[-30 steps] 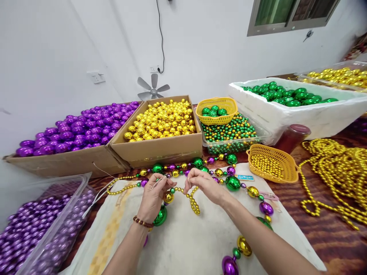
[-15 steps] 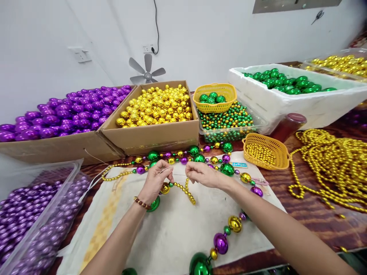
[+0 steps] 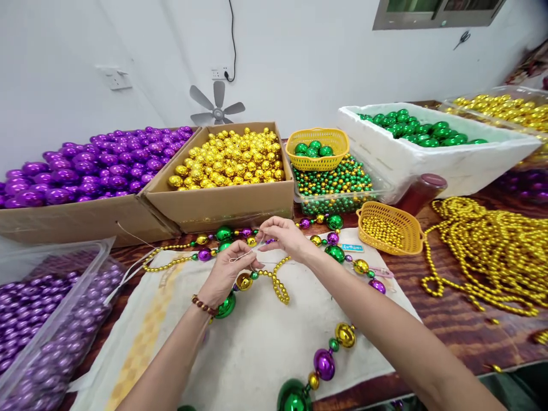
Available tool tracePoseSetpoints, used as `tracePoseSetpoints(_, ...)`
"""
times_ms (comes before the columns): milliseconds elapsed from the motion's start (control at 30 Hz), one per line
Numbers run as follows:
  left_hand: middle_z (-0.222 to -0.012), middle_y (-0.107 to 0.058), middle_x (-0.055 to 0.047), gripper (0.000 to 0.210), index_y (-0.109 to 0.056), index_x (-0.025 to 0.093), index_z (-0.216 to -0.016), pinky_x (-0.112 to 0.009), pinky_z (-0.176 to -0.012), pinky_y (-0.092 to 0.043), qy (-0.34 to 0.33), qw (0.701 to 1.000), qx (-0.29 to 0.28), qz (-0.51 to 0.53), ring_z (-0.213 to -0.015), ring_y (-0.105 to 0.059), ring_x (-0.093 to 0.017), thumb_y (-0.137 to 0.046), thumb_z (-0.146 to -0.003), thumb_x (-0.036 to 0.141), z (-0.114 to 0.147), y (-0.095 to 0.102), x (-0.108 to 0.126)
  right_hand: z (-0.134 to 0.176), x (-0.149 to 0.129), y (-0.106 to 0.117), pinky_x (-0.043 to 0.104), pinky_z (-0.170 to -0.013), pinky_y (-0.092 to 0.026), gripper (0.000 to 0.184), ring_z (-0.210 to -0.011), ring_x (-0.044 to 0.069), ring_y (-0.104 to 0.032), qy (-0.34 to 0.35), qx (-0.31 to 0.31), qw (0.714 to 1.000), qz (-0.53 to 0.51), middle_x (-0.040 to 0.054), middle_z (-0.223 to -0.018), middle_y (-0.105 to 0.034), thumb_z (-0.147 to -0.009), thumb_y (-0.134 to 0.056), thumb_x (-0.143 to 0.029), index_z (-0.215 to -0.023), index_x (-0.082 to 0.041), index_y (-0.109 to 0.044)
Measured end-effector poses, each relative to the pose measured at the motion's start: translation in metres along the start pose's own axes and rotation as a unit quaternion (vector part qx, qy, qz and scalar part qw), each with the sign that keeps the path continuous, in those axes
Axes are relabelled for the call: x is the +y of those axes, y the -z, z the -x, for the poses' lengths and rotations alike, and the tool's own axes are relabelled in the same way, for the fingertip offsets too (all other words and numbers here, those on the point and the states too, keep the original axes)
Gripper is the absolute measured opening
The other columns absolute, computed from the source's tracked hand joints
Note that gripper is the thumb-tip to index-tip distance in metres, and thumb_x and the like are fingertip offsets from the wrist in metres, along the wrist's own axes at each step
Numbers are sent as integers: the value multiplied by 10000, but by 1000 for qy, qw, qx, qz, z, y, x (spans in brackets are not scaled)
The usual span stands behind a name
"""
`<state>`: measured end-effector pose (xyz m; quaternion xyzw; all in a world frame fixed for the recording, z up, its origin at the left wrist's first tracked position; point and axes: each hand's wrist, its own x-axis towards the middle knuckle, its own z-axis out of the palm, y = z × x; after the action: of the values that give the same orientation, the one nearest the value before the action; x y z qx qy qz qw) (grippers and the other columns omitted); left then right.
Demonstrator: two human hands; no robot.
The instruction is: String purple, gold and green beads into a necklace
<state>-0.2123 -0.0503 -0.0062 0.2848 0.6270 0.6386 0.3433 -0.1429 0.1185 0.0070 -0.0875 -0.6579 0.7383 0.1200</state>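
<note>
A thin white string (image 3: 240, 257) runs between my two hands above the pale cloth. My left hand (image 3: 229, 268) pinches it, with a beaded bracelet (image 3: 204, 305) on that wrist. Close by on the right, and slightly higher, my right hand (image 3: 285, 237) has its thumb and fingers closed on the string too. Just below the hands a short strand of small gold beads (image 3: 280, 288) curls on the cloth. It joins a garland of green, gold and purple balls (image 3: 324, 364) that lies around the cloth. Part of the garland is hidden behind my hands and right forearm.
Cardboard boxes hold purple balls (image 3: 85, 171) and gold balls (image 3: 231, 157). A yellow basket of small gold beads (image 3: 422, 231) stands right of the cloth (image 3: 252, 354), beside a dark red jar (image 3: 422, 194). Gold bead strands (image 3: 492, 257) are heaped at the right. A clear bin of purple beads (image 3: 55, 319) stands left.
My right hand has moved up and left, closer to my left hand, and its fingers have shifted on the string. The whole view has shifted slightly.
</note>
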Motion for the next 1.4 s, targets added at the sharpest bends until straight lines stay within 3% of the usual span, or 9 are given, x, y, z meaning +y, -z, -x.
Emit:
tracePoseSetpoints(133,-681,-712,-19,288,-547,195,-827,-271,-614,-514,16,998,58,-19,-696,-714,-212,-734,-754,401,-5,-5,-4,24,2,52,270,-663,-570,138,-886,186,-667,4,96,984,148,36,-942,-662,-835,-502,-250,-920,-190,-592)
tracePoseSetpoints(267,-716,-695,-5,302,-552,189,-832,-260,-660,-531,-5,995,94,-26,-781,-728,-222,-759,-735,386,-12,-5,-6,75,-10,135,303,-773,-507,215,-946,202,-632,-9,193,916,353,63,-986,-653,-898,-415,-256,-985,-172,-593)
tracePoseSetpoints(400,-696,-685,-8,336,-550,185,-823,-287,-654,-559,21,994,107,-6,-734,-730,-230,-775,-708,408,-19,-10,-7,117,-10,184,329,-771,-475,176,-840,212,-640,-75,150,832,528,60,-800,-669,-890,-481,-174,-830,-145,-644)
tracePoseSetpoints(500,-679,-685,-8,379,-538,188,-825,-287,-581,-564,56,992,115,6,-656,-723,-228,-795,-672,421,-23,-15,-8,124,7,188,380,-829,-488,118,-888,203,-635,-108,90,777,614,50,-904,-673,-917,-570,-217,-912,-135,-654)
tracePoseSetpoints(600,-696,-688,-9,392,-537,193,-845,-269,-533,-554,59,991,116,-4,-642,-721,-230,-802,-661,416,-26,-15,-7,122,19,187,416,-855,-505,193,-944,201,-630,-131,53,729,670,55,-1034,-654,-944,-577,-300,-1040,-141,-632)
tracePoseSetpoints(767,-700,-683,-7,374,-535,194,-847,-239,-515,-536,70,992,104,-10,-648,-724,-226,-792,-683,411,-25,-14,-8,141,24,197,391,-812,-526,206,-894,190,-640,-177,21,665,726,54,-1008,-656,-944,-580,-320,-1037,-144,-633)
tracePoseSetpoints(867,-678,-677,1,373,-529,193,-843,-252,-526,-544,76,992,102,0,-636,-721,-222,-789,-686,409,-24,-20,-9,161,26,201,354,-770,-514,192,-885,195,-631,-173,2,653,737,64,-976,-655,-943,-567,-310,-996,-138,-634)
tracePoseSetpoints(1200,-632,-651,20,347,-489,190,-801,-248,-507,-525,68,992,101,39,-567,-699,-189,-750,-707,396,-19,-33,-12,196,48,220,257,-671,-454,126,-871,202,-620,-102,-4,662,742,82,-909,-617,-917,-487,-199,-843,-199,-589)
tracePoseSetpoints(1400,-638,-657,18,319,-483,194,-806,-203,-460,-473,73,992,96,32,-593,-713,-202,-723,-733,389,-19,-35,-15,194,55,218,261,-536,-379,157,-832,243,-647,-90,26,641,762,81,-874,-641,-916,-469,-248,-938,-208,-620)
